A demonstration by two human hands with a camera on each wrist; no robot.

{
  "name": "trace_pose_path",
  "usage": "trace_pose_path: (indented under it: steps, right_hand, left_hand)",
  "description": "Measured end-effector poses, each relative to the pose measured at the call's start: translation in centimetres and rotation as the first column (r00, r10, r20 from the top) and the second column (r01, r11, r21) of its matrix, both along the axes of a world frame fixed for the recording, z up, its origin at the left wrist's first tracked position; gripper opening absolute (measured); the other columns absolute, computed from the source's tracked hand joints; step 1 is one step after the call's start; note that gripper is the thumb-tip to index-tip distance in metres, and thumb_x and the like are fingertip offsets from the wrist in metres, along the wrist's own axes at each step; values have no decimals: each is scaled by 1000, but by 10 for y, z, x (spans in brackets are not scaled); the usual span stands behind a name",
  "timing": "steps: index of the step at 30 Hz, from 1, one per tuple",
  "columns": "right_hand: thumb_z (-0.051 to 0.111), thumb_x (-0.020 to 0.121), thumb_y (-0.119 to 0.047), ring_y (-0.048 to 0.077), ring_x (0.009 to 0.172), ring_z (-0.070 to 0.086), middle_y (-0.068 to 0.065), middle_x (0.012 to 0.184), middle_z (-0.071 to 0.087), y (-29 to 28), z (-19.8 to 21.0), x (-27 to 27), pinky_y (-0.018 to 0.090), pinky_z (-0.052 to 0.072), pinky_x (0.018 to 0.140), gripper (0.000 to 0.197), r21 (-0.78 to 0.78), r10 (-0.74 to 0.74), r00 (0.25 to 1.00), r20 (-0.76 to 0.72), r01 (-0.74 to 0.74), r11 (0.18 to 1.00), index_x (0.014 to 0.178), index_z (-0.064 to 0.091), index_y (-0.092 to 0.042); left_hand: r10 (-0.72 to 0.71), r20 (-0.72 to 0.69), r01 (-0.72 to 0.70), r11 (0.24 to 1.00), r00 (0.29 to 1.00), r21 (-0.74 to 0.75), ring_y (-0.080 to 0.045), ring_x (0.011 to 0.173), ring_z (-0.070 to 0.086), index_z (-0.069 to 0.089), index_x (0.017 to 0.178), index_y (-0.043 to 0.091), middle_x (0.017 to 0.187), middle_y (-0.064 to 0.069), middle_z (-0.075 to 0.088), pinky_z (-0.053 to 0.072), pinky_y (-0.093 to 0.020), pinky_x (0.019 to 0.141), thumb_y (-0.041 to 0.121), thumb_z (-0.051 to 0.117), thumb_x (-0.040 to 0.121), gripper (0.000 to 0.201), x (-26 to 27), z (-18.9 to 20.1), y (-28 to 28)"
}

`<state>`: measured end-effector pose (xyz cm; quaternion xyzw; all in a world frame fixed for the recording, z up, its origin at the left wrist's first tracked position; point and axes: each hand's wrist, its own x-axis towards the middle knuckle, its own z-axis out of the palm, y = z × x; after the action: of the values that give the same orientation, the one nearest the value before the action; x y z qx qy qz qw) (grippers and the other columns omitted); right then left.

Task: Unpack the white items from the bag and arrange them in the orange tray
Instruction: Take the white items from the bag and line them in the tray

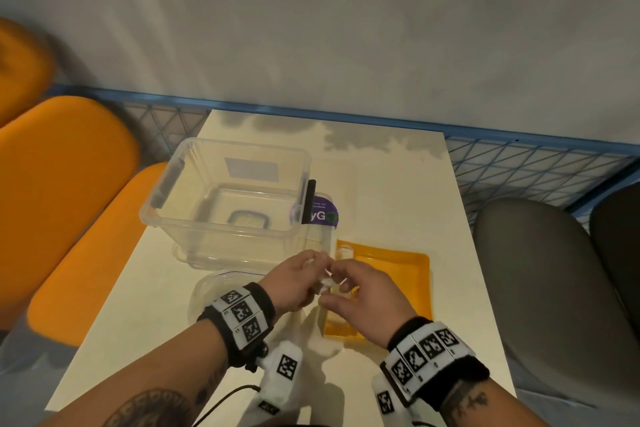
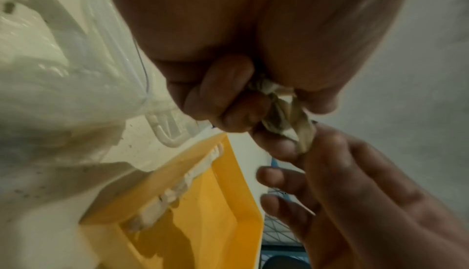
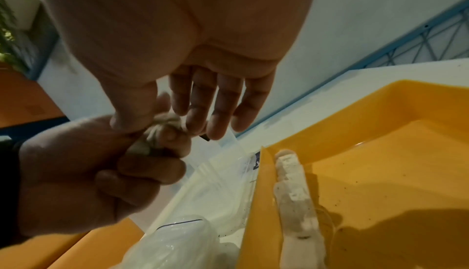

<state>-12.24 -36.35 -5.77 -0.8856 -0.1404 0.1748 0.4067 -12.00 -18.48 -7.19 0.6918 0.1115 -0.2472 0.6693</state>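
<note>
Early stage: knot (image 2: 279, 111) of thin plastic bag (image 3: 177, 243) pinched between curled left hand (image 1: 294, 282) and right hand (image 1: 360, 291) thumb and forefinger beside orange tray (image 1: 415, 263), some white items (image 3: 296, 197) already along tray's near wall, rest presumably bagged

A purple label (image 1: 323, 213) beside the clear tub (image 1: 228, 198) reads "yG", small print possibly "clean"

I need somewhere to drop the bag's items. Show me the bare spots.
Free: the orange tray floor right of the white items along its left wall, and the table beyond it. Crowded: the clear bin and both hands at the bag knot.
</note>
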Motion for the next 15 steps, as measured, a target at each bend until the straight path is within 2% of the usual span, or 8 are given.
trace_pose_path:
  steps: [2,4,5,7,9,10,12,15]
  right_hand:
    - [74,82,-37,2,84,60,-18,104,64,3,1,6,18,49,76,33,53,-64,998,-23,65,996,114,64,-39]
    - [68,89,-32,2,77,63,-13,92,71,0,-1,10,20,50,71,13,102,-131,991,-26,133,986,102,70,-32]
    - [65,92,-31,4,76,64,-10,86,72,-2,-1,11,24,52,70,7,126,-157,987,-39,161,979,95,70,-29]
    - [61,94,-32,11,75,67,-5,79,73,-5,-1,13,33,56,71,11,148,-203,977,-59,210,966,87,68,-27]
    - [62,93,-32,16,74,67,-1,77,71,-6,1,15,36,57,71,11,154,-237,969,-69,245,957,85,68,-27]
    - [63,93,-32,16,73,66,0,77,71,-6,2,16,35,56,71,10,151,-245,967,-68,253,956,86,69,-27]
    - [65,92,-30,12,73,67,-2,77,71,-7,3,18,30,56,70,6,161,-248,966,-78,257,953,89,70,-28]
    - [65,92,-27,10,75,67,-6,80,70,-9,2,22,27,56,72,7,146,-215,974,-78,224,963,92,71,-29]
  left_hand:
    - [-14,31,15,1000,999,-19,-8,45,36,64,111,13,60,2,50,28,-21,41,63,42,96,57,2,4,-7]
    - [-24,53,25,999,998,-37,-9,46,36,65,114,14,67,-1,57,28,-19,41,70,44,90,64,3,4,-8]
    - [-33,61,36,998,998,-48,-9,47,35,65,114,14,71,-3,59,28,-19,41,70,48,89,64,4,4,-7]
    - [-72,88,73,997,994,-18,-10,48,38,69,109,20,76,-4,63,32,-21,44,66,59,85,53,3,5,-5]
    - [-118,151,107,991,981,84,-12,58,56,72,98,30,81,0,72,47,-28,57,54,68,83,28,3,1,-4]
    - [-123,182,104,988,976,111,-16,70,67,72,92,31,86,-1,76,54,-36,69,46,70,82,18,3,-1,-3]
    - [-117,199,87,985,973,151,-27,91,71,72,85,28,90,-4,77,55,-50,89,42,74,78,16,4,-6,-2]
    - [-153,194,101,961,969,256,-23,91,70,72,86,25,90,-3,77,53,-47,92,45,76,78,22,6,-11,-3]
